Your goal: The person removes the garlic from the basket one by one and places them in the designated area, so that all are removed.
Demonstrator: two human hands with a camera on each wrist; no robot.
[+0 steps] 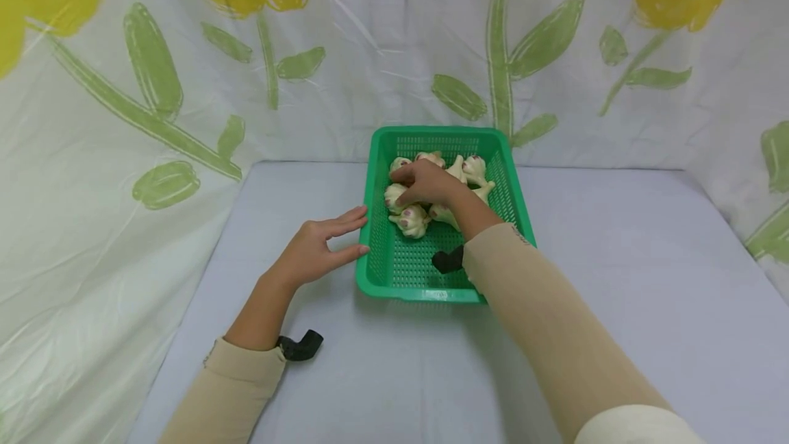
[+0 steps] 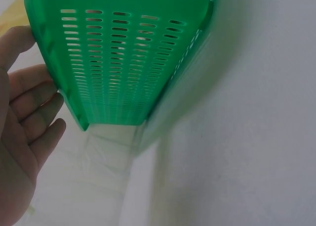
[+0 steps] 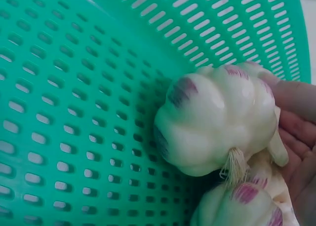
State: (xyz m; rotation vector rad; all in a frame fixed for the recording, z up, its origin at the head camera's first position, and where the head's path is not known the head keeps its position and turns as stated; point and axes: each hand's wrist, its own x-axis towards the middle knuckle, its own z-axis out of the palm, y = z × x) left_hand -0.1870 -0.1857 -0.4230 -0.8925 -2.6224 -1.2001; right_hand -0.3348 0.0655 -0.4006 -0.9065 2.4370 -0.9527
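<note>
A green plastic basket (image 1: 381,252) with slotted walls holds several garlic bulbs (image 1: 411,222), pale with purple patches. My right hand (image 1: 428,183) reaches into it, fingers and thumb curled around a garlic bulb (image 1: 395,197) at the left side of the pile. Close up in the right wrist view, a large garlic bulb (image 3: 222,117) with a root tuft hides part of the fingers, and another bulb (image 3: 242,206) lies below it. Outside the basket, my left hand (image 1: 314,249) has its fingers extended, fingertips at the left rim; the left wrist view shows them along that rim (image 2: 52,72).
The basket stands on a white-covered table (image 1: 616,259), near its back edge. Behind hangs a white curtain (image 1: 370,53) with yellow flowers and green leaves. A black wrist mount (image 1: 300,346) sticks out from the left sleeve; another black mount (image 1: 448,260) hangs over the basket's front part.
</note>
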